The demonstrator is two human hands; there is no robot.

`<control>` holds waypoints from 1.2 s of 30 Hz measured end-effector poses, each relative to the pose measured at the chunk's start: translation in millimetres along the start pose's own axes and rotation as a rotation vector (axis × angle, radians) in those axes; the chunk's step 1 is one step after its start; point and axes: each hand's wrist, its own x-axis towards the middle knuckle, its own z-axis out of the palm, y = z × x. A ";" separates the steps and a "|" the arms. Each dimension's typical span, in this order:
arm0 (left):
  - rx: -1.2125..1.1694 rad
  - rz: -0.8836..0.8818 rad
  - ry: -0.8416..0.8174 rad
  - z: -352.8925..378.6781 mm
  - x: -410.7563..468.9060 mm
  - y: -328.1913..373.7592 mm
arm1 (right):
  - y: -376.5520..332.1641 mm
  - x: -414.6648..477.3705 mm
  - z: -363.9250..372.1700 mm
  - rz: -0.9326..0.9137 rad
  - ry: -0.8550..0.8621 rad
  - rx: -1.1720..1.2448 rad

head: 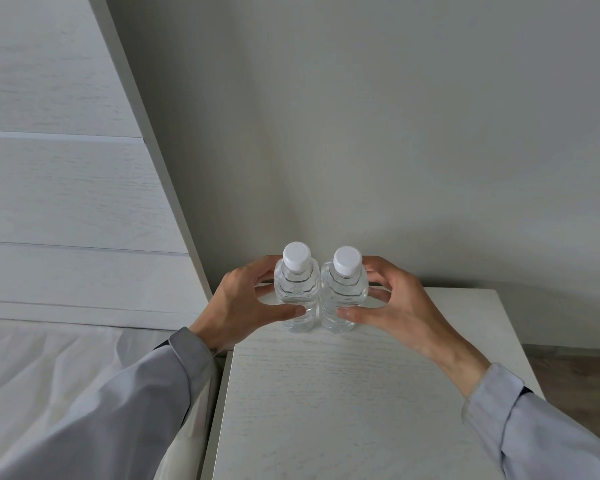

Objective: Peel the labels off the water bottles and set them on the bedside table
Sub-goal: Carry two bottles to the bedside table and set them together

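Our left hand (243, 303) curved around the left water bottle (296, 292), its thumb pressed flat against the near side of the ribbed body and the fingers wrapping behind the shoulder, so the hand was grasping the bottle rather than merely resting by it. Our right hand (392, 303) mirrored it on the right water bottle (343, 296): thumb laid on the near side low on the body, index and middle fingers curled around the far side near the shoulder. Neither hand was spread wide; each was closed just enough to span its bottle.

Both bottles stood upright on the bedside table (343, 410), towards its back edge by the wall (361, 116), and their sides touched each other. Each was clear plastic, bare of any label, filled with clear water nearly to the neck, and shut with a white screw cap (296, 254). The second cap (347, 258) sat level with the first.

Grey sleeves (118, 410) covered our forearms. The white headboard (66, 168) rose to the left of the table, with the bed sheet (32, 368) below it.
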 end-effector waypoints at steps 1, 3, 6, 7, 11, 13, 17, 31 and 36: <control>-0.004 0.000 0.001 -0.1 0.1 0.0 | 0.1 -0.4 0.8 -0.002 0.007 -0.002; -0.004 0.002 0.000 -0.6 0.5 0.7 | 0.1 -1.0 1.6 -0.002 0.018 -0.005; 0.021 0.009 -0.001 -1.0 0.9 1.2 | 0.5 -2.5 2.3 0.002 0.027 0.000; 0.034 0.012 0.001 -1.0 1.1 1.5 | 0.8 -2.7 2.6 0.003 0.030 0.000; 0.037 0.018 0.006 -1.3 1.2 1.3 | 0.8 -2.4 3.3 0.008 0.053 -0.001; 0.023 0.007 0.002 -1.3 1.7 0.6 | 2.1 -2.0 3.1 0.007 0.062 0.003; 0.020 -0.002 -0.006 -2.2 1.5 0.4 | 2.7 -2.5 4.0 -0.005 0.066 0.007; 0.038 0.014 0.007 -3.4 -1.3 5.1 | 1.5 -4.9 -1.0 0.020 0.050 -0.012; 0.023 0.011 0.007 -3.8 -0.8 6.0 | 1.5 -4.6 0.9 0.019 0.056 -0.002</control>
